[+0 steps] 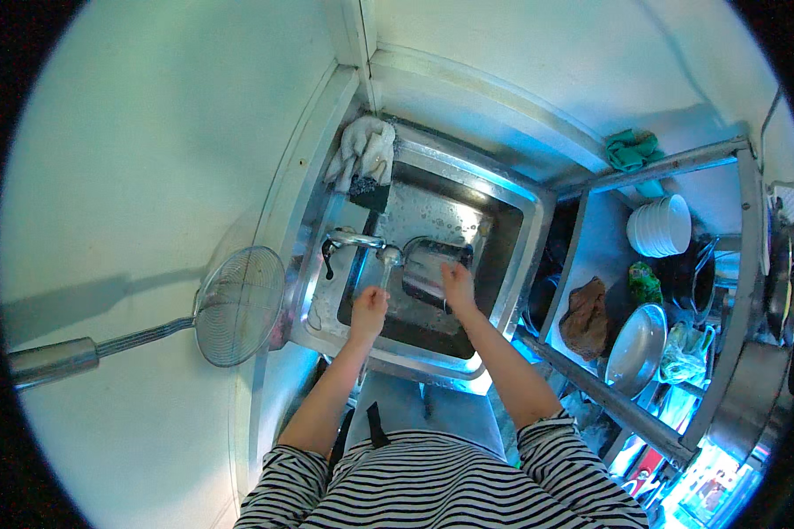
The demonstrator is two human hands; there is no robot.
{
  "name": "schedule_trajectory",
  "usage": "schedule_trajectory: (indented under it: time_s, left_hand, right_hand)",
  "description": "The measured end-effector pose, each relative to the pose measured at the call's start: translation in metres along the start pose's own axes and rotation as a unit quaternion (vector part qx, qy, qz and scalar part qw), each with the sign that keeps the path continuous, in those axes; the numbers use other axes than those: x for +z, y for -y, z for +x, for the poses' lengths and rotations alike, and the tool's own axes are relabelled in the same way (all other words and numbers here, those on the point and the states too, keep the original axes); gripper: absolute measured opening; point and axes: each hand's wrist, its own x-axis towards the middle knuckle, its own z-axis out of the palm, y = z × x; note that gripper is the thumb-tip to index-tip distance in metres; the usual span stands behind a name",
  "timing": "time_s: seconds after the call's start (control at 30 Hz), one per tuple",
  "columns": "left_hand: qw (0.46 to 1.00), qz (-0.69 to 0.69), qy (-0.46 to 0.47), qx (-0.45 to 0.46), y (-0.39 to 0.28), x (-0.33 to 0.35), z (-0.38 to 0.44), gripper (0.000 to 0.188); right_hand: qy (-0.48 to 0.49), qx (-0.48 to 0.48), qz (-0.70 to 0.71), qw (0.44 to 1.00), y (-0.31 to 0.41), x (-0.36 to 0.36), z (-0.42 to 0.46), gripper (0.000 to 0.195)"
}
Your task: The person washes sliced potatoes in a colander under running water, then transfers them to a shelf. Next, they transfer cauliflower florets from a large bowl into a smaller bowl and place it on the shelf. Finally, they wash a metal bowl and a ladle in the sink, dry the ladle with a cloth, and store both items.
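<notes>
A metal container (pixel 427 271) sits in the stainless steel sink (pixel 496 172) before me, below the tap's spout. My right hand (pixel 460 287) overlaps its right side; whether the fingers grip its wall or only hover there is unclear. Water runs from the chrome tap (pixel 357 238) in a thin stream. Close to that stream is my left hand (pixel 369 311), fingers curled, just left of the container. Anything inside its curled fingers is hidden.
A wire strainer (pixel 239 306) hangs at the left wall. Grey cloth (pixel 364 149) lies over the sink's back left corner. On the right, a metal-framed shelf holds stacked white bowls (pixel 660 226), a metal bowl (pixel 637 350) and a plastic bag (pixel 685 354). A green cloth (pixel 633 149) rests on its rail (pixel 688 157).
</notes>
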Motion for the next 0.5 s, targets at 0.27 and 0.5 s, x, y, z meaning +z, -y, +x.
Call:
schedule_trajectory:
  time_s: [0.27,0.5]
  left_hand:
    - [0.928,-0.332,0.086,-0.147,-0.024,0.003,-0.018,0.020]
    - [0.996,-0.053,-0.024,0.073,-0.015,0.036,-0.028,0.015]
  right_hand:
    - [0.243,-0.162,-0.355,0.888,0.009,0.038,-0.007,0.017]
    - [0.153,0.022,0.256,0.954,0.025,0.042,-0.029,0.041]
